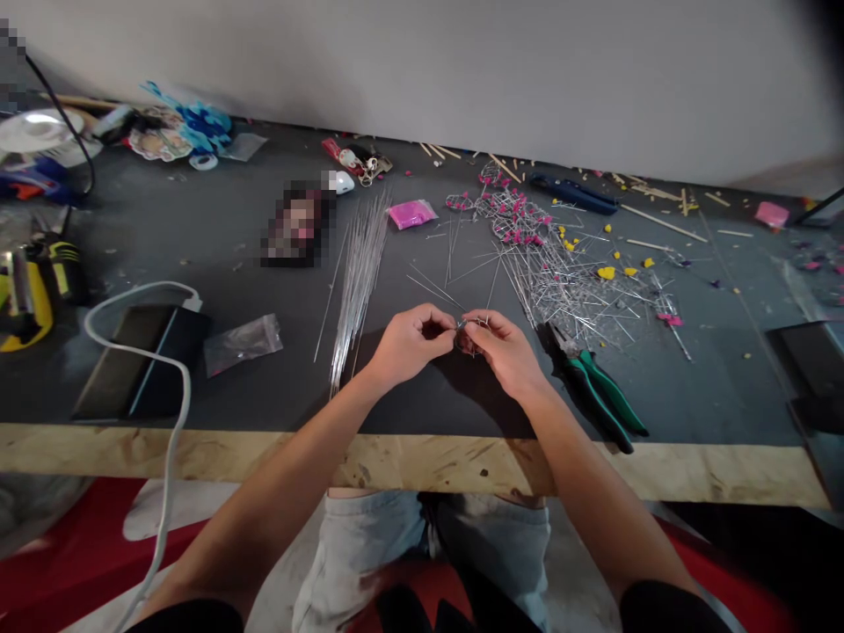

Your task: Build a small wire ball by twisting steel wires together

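A craft workshop: wire rods (360, 264), green-handled pliers (597, 391) and pink beads (412, 214) litter the dark surface (217, 255).

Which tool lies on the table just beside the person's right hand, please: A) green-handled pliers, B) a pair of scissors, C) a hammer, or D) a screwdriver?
A: the green-handled pliers lie on the dark table just past the right hand.
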The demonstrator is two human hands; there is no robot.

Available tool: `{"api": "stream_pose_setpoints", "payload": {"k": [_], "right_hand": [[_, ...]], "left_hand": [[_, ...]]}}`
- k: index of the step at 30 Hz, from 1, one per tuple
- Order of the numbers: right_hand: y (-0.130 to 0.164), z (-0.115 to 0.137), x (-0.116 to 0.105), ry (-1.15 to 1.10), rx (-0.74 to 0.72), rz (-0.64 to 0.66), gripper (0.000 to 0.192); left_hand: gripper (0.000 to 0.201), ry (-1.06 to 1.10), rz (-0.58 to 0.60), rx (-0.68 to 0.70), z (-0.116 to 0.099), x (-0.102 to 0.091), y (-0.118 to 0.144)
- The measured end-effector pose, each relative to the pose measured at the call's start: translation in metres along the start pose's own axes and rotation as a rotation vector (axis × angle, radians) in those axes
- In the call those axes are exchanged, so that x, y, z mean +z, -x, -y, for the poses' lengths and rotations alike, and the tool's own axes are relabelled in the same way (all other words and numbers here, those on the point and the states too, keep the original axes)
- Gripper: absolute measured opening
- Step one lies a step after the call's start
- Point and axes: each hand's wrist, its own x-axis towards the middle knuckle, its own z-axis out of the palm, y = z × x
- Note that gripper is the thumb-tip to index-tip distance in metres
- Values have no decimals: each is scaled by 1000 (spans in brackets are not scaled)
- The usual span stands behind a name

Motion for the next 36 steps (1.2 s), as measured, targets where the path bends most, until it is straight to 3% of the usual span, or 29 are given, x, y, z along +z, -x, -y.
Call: {"api": "stream_pose_setpoints", "payload": {"k": [5,14,28,33,36], "right_hand": [[-1,1,-3,12,78,-12,20],[0,6,-8,-45,181,57,19],[2,-4,0,-51,11,69,16],[0,-11,5,-31,-20,-40,19],[1,-11,9,-28,-54,-72,18]], "left_hand": [[4,-102,32,35,0,-1,2],[8,11,80,-27,1,-4,-1],[5,585,131,-337,-7,9,3],[25,582,-45,-193,-3,16,4],[20,450,-144,-55,3,20,6]]}}
